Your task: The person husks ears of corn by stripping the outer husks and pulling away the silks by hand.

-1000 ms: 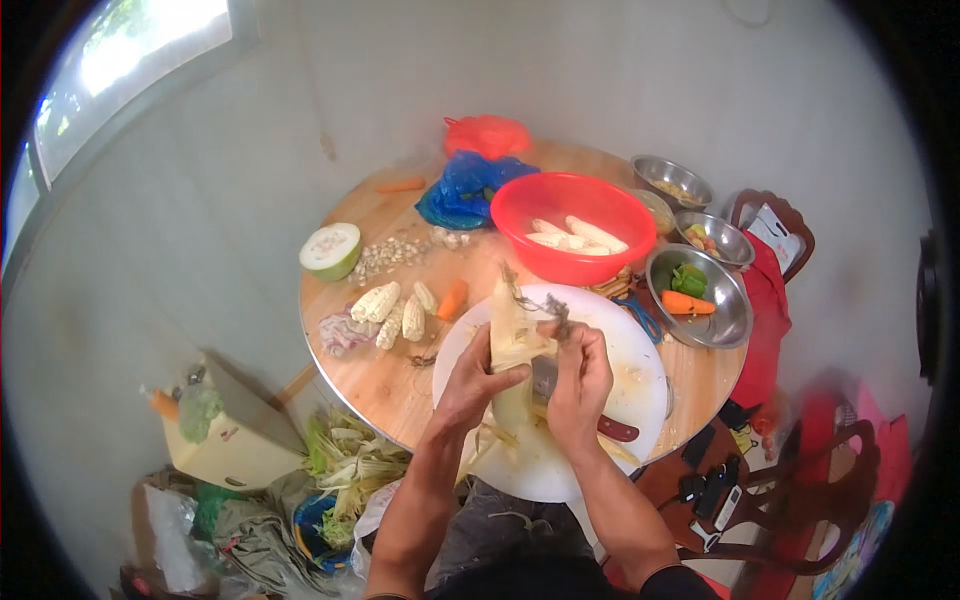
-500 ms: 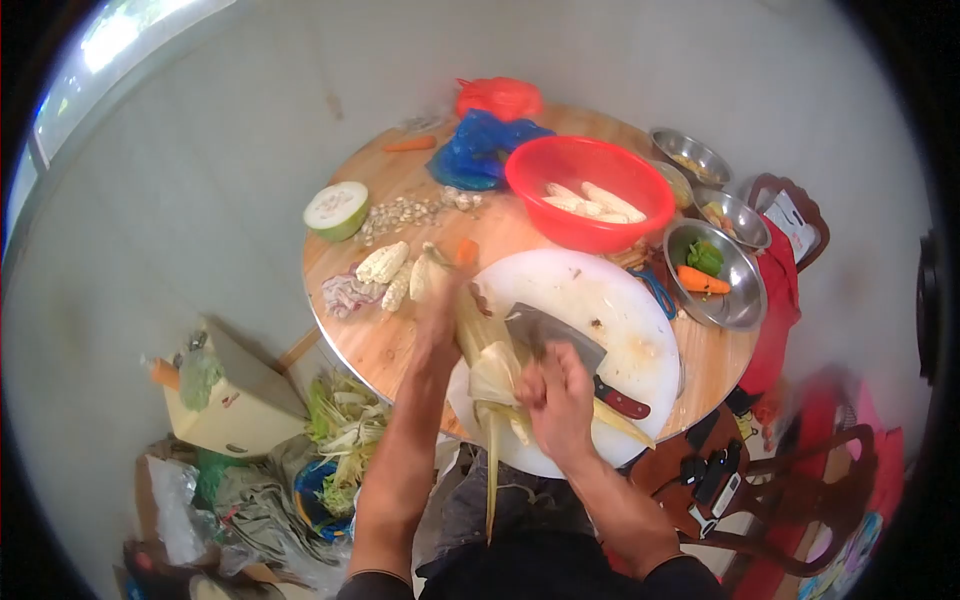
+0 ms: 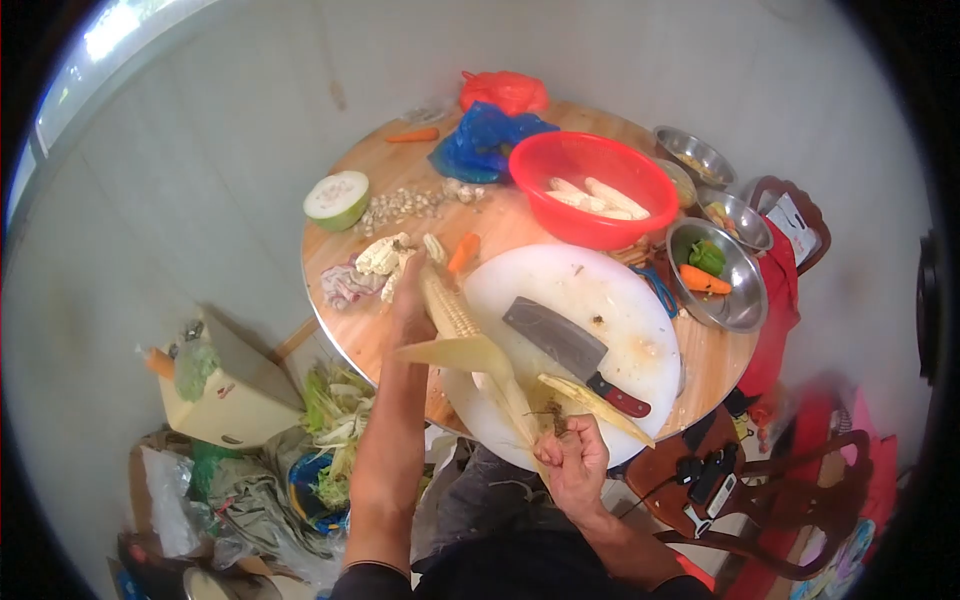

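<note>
An ear of corn [image 3: 456, 313] with pale kernels showing and its husk partly peeled slants above the left edge of the white cutting board [image 3: 640, 300]. My left hand [image 3: 412, 305] is closed around the upper end of the ear. My right hand [image 3: 575, 460] pinches the stripped corn husk [image 3: 512, 405] low by the board's near edge, with a dark tuft of silk at the fingers. Beside it on the board lie a loose husk strip [image 3: 598, 408] and a cleaver [image 3: 555, 338] with a red-brown handle.
A red basin [image 3: 593, 232] holding peeled corn stands behind the board. Steel bowls [image 3: 742, 300] sit at the table's right. Toward the left are a cut melon [image 3: 337, 200], garlic [image 3: 400, 207] and carrots [image 3: 463, 253]. Husks [image 3: 350, 410] lie in a heap below the table.
My right hand has moved down toward me, pulling the husk off so that kernels now show. The cleaver blade is uncovered. My left hand has shifted slightly left.
</note>
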Action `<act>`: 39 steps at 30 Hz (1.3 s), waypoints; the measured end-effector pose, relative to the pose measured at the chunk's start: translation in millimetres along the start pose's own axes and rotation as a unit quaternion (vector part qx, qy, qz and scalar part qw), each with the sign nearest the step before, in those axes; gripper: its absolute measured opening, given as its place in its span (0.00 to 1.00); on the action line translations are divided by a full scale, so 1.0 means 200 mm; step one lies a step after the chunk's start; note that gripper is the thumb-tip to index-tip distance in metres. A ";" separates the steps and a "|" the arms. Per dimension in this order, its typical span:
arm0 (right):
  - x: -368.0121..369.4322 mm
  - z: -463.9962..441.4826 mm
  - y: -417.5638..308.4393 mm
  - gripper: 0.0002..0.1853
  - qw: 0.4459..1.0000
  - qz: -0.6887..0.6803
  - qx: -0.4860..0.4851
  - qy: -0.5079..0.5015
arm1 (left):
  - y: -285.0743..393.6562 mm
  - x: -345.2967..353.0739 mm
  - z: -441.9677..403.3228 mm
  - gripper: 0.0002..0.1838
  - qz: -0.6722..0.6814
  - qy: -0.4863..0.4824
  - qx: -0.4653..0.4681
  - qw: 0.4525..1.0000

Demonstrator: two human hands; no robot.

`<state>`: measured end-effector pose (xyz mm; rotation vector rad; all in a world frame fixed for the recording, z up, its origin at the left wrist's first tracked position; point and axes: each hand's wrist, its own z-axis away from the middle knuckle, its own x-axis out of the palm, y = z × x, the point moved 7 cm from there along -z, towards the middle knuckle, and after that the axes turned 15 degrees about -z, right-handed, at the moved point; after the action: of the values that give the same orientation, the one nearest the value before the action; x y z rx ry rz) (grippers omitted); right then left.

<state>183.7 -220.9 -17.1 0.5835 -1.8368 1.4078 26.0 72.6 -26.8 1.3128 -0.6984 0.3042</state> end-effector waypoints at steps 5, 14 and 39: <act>-0.10 0.01 0.02 0.02 0.998 0.060 -0.007 -0.021 | 0.01 0.01 0.03 0.19 -0.030 0.050 0.011 0.998; 0.16 -0.32 -0.21 0.07 0.852 0.497 0.020 -0.166 | 0.37 0.39 0.28 0.17 -0.083 -0.088 0.197 0.973; 0.58 -0.79 -0.40 0.38 0.895 0.422 -0.102 -0.105 | 0.16 0.65 0.52 0.37 -0.302 -0.184 0.154 0.923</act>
<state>213.0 -85.3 143.0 -0.2397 -2.5337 1.6775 75.7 -41.9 89.8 1.8425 -0.5299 -0.3591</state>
